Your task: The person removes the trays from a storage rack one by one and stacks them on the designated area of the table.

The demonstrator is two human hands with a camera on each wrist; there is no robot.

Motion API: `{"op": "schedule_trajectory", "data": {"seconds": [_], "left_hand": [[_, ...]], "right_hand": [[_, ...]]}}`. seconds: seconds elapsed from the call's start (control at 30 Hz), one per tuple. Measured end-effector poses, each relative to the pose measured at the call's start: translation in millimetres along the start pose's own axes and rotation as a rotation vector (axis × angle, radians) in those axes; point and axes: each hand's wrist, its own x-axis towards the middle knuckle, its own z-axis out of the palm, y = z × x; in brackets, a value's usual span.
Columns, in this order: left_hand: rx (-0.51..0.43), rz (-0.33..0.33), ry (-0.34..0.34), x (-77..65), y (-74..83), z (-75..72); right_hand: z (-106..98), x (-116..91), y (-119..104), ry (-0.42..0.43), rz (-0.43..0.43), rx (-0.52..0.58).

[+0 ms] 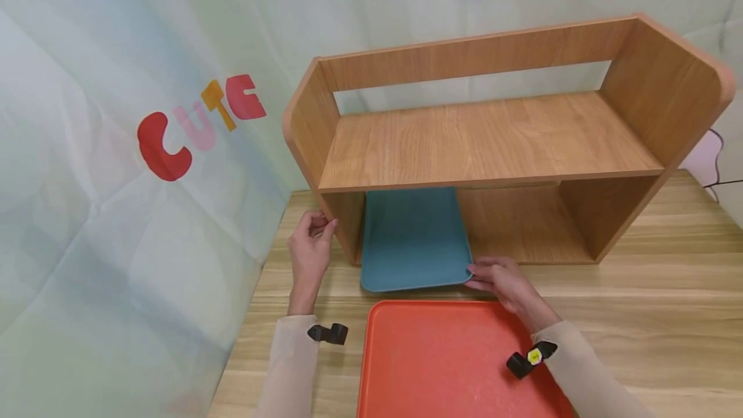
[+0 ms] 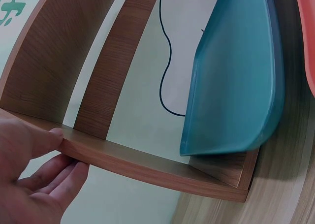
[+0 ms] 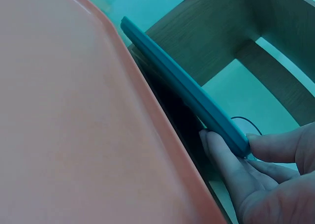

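Note:
A blue tray [image 1: 415, 237] lies partly inside the lower left of a wooden shelf [image 1: 493, 140], its front end sticking out past the shelf's bottom board. My right hand [image 1: 502, 282] pinches the tray's front right corner, thumb on top and fingers beneath, as the right wrist view of the tray [image 3: 189, 93] shows. In that view the corner is raised. My left hand [image 1: 311, 244] grips the front edge of the shelf's left side panel [image 2: 147, 172] between thumb and fingers. The tray's far end is hidden under the upper board.
A larger red tray [image 1: 458, 366] lies on the wood-grain table [image 1: 656, 315] in front of the shelf, below my right forearm. Behind hangs a pale curtain [image 1: 116, 263] with coloured letters, close to the table's left edge.

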Motion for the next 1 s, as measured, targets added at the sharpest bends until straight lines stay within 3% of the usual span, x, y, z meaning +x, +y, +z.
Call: {"op": "schedule_trajectory", "data": {"seconds": [1.0], "left_hand": [[0.029, -0.033, -0.025, 0.4, -0.1, -0.6]], "right_hand": [[-64.2, -47.7, -2.8, -0.031, -0.148, -0.077]]}}
